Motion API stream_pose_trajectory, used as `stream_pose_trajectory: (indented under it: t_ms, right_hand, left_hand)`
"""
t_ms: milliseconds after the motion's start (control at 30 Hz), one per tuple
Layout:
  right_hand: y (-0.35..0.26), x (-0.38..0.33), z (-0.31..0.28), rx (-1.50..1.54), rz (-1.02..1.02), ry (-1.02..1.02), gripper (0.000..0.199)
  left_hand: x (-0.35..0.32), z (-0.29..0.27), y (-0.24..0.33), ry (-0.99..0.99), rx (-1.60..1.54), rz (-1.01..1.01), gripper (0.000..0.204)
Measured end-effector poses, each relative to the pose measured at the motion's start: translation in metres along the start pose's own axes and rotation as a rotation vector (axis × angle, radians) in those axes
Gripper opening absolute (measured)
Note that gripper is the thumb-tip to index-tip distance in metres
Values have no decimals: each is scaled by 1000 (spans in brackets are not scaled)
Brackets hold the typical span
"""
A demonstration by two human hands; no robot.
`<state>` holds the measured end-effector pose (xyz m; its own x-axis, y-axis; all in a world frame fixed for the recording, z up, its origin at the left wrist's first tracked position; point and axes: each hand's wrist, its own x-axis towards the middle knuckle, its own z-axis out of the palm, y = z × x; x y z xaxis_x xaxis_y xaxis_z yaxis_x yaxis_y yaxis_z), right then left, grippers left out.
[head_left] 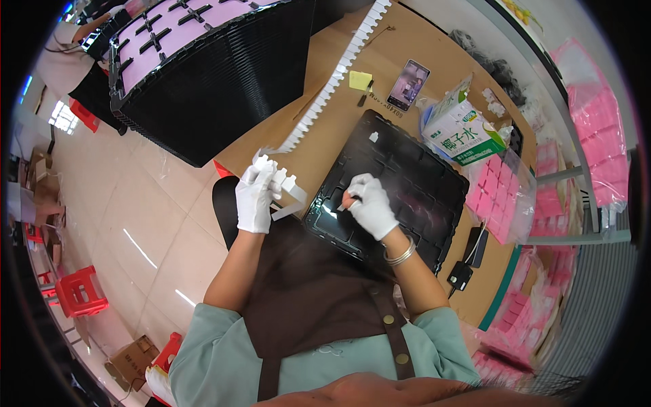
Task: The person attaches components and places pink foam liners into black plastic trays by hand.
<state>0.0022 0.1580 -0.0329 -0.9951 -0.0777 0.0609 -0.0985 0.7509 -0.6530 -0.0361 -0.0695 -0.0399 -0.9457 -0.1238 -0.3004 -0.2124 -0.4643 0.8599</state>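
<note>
My left hand (255, 193), in a white glove, is closed on a long white strip (327, 88) with a row of notched tabs. The strip runs from my fingers up to the far edge of the table, and a loose band of it curls down beside the glove. My right hand (369, 207), gloved with a bare fingertip showing, is pinched above the near left part of a black plastic tray (413, 183). A small pale bit shows at its fingertips, too small to name. One small white piece (373, 137) lies on the tray's far left part.
A tall stack of black trays (224, 81) with pink sheets on top stands left. Right of the tray are a carton (464, 129), pink pieces in plastic bags (498, 193) and a black adapter (460, 276). A phone (408, 85) and yellow notes (361, 81) lie behind it.
</note>
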Motion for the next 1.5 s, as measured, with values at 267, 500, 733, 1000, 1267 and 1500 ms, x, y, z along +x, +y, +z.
stream_pose_trajectory:
  t_ms: [267, 500, 733, 1000, 1267, 1500]
  right_hand:
    - [-28, 3, 26, -281, 160, -30, 19]
    - [-22, 4, 15, 968, 177, -206, 26]
    - [-23, -14, 6, 962, 253, -145, 3]
    - [6, -41, -53, 572, -60, 193, 9]
    - [217, -46, -164, -264, 452, 359, 6]
    - [205, -26, -157, -405, 549, 292, 16]
  left_hand:
    - [-20, 0, -14, -41, 44, -73, 17]
    - [-38, 23, -13, -125, 10, -104, 13]
    - [-40, 42, -8, -252, -237, -405, 17]
    - [-24, 58, -30, -205, -144, -323, 26]
    - [-24, 72, -38, -219, -26, -222, 12]
    - [-31, 78, -41, -231, 18, -242, 20]
